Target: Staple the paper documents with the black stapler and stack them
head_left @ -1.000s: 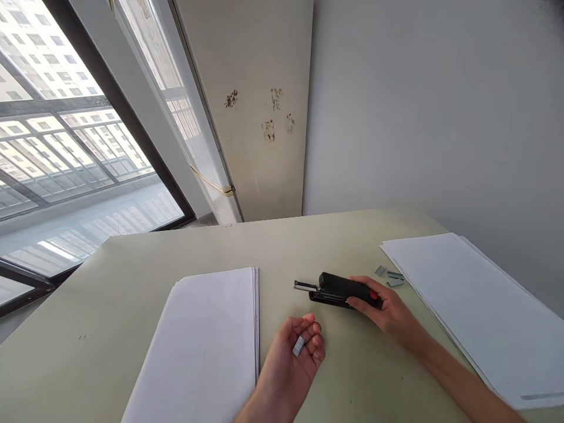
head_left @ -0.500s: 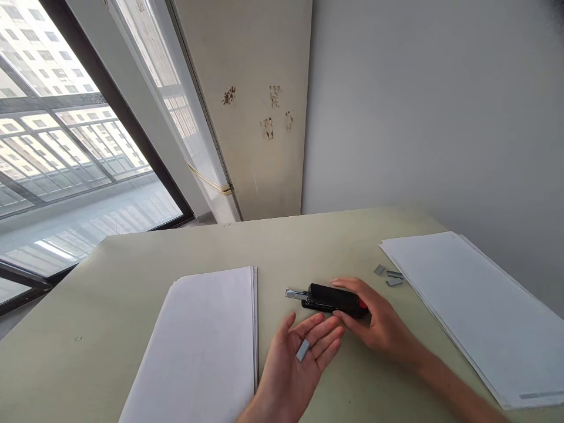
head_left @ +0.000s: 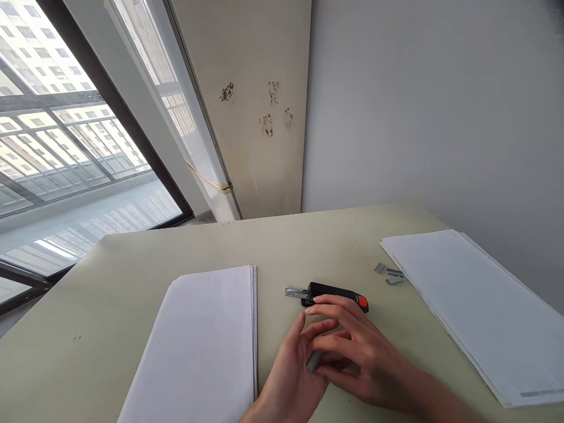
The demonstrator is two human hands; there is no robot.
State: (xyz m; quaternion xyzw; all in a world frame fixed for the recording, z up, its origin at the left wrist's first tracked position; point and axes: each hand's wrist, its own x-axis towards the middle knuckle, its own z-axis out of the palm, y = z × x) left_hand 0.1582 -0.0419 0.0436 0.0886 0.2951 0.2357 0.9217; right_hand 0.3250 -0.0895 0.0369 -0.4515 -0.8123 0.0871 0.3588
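Note:
My left hand (head_left: 293, 373) lies palm up, fingers slightly curled, with a small grey strip of staples (head_left: 314, 361) at its palm. Over it comes my right hand (head_left: 359, 352), its thumb and index finger closed about the strip; its other fingers arch above. Part of the strip is hidden by these fingers. Just beyond both hands a black stapler (head_left: 335, 289) with a red-orange patch at its right end lies on the table. A metal piece sticks out of its left end. Some of the stapler is covered by my right fingers.
A stack of white paper (head_left: 198, 341) lies at the left on the pale table (head_left: 282, 241), and another paper stack (head_left: 480, 305) at the right. Several loose grey staple strips (head_left: 395, 280) lie beside the right stack. Behind the table stands a grey wall (head_left: 418, 106).
My right hand has let go of the stapler and moved left and nearer, onto the staple strip in my left palm. My left fingers have curled up a little. The stapler stays in place.

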